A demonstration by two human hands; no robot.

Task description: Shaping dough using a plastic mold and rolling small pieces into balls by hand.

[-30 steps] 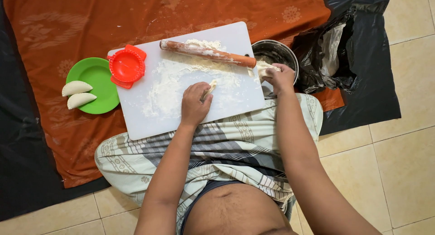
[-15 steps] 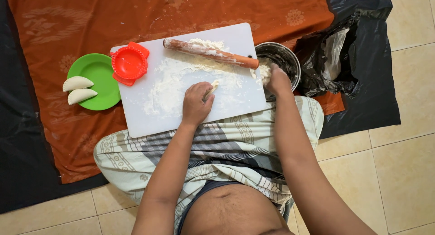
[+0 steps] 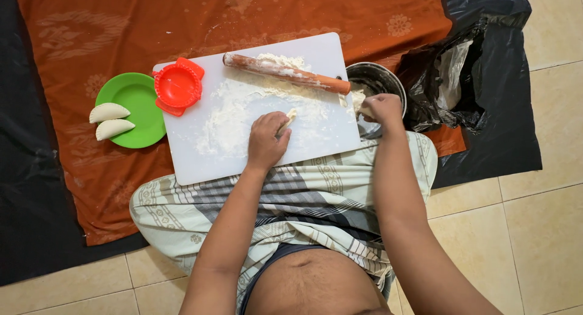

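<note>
Pinching dough piece (image 3: 289, 122), left hand (image 3: 267, 140) | rolling pin (image 3: 285, 72) lies left-right | right hand (image 3: 381, 107) curled, grip unclear

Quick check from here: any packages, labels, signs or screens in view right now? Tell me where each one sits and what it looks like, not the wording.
Black plastic bag: on the cloth right of the metal bowl, beyond the right hand; crumpled, open, glossy black, pale whitish inside.
No labels, signs or screens show.
</note>
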